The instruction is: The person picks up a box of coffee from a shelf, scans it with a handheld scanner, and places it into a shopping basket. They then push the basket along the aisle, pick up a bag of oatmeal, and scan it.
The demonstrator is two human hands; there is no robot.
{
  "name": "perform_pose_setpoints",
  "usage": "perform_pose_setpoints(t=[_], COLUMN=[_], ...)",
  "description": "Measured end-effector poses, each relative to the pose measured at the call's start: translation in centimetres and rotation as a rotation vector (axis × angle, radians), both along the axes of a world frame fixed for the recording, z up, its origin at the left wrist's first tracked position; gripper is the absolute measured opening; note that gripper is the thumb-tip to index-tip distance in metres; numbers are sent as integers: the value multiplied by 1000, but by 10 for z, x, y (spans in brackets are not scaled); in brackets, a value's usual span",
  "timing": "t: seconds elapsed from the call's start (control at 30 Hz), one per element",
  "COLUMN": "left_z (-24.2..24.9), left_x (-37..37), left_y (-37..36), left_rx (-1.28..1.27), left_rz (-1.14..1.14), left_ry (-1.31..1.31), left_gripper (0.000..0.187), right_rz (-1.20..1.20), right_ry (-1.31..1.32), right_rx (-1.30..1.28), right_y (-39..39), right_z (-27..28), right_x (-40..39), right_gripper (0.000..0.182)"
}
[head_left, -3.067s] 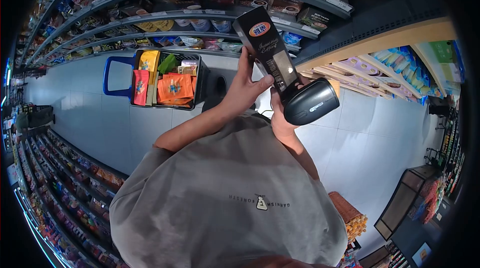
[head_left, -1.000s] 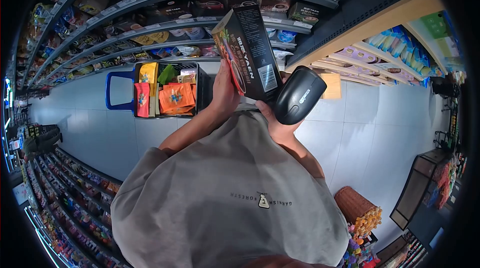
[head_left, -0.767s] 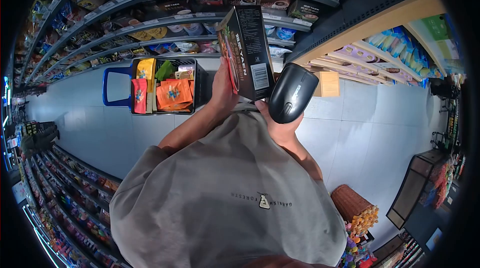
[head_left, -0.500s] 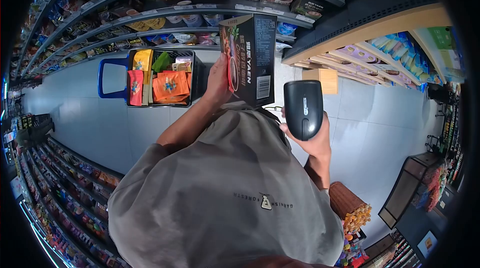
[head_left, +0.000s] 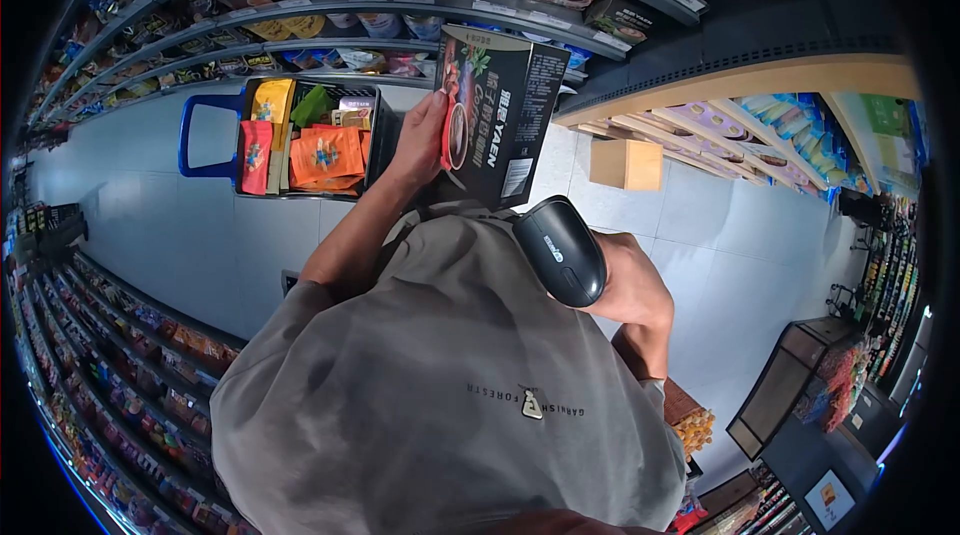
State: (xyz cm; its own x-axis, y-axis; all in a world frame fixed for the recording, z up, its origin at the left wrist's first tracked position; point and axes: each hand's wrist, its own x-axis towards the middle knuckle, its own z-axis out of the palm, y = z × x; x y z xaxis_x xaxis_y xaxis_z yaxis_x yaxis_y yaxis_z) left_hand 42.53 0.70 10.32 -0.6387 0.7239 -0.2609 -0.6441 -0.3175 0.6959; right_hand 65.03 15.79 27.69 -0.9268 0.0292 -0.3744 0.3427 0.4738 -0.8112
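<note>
My left hand (head_left: 424,135) grips the left side of a black coffee box (head_left: 498,125), which has a red cup picture on its front and a white barcode label near its lower right. The box stands tilted before the shelf. In my right hand (head_left: 630,280) is a black barcode scanner (head_left: 562,253), its rounded head pointing up and left toward the barcode side of the box. The scanner sits just below the box's lower right corner, apart from the label. Its handle and most of my right fingers are hidden beneath the scanner head.
A black shopping basket (head_left: 376,150) with a blue handle (head_left: 187,140) holds orange, yellow, red and green packets. Ahead runs a shelf (head_left: 480,5) with coffee boxes and bags. To the right are a wooden rack (head_left: 720,140) and a light wooden block (head_left: 627,165) on the floor.
The scanner has swung left and down, tilting toward the box. The box has turned slightly, showing more of its front. The basket appears a little further left and higher.
</note>
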Motion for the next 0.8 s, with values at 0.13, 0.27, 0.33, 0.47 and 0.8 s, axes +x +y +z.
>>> perform_pose_setpoints(t=[0.13,0.27,0.33,0.47,0.8], left_z=[1,-6,-7,-15,76], left_x=[-1,1,2,1,34], left_y=[-5,-5,-3,-1,27], left_rx=[26,48,42,99,398], left_rz=[24,55,70,43,-297], left_ry=[-13,-3,-26,-28,-527], left_gripper=[32,32,32,38,65], right_rz=[-2,18,-6,-198,-741], right_ry=[0,29,64,219,660], right_rx=[-28,-77,-77,-186,-653], right_y=[5,11,13,15,20], right_z=[-2,-8,-10,-21,-70], right_x=[-4,-6,-7,-6,-43], right_gripper=[41,40,39,37,63])
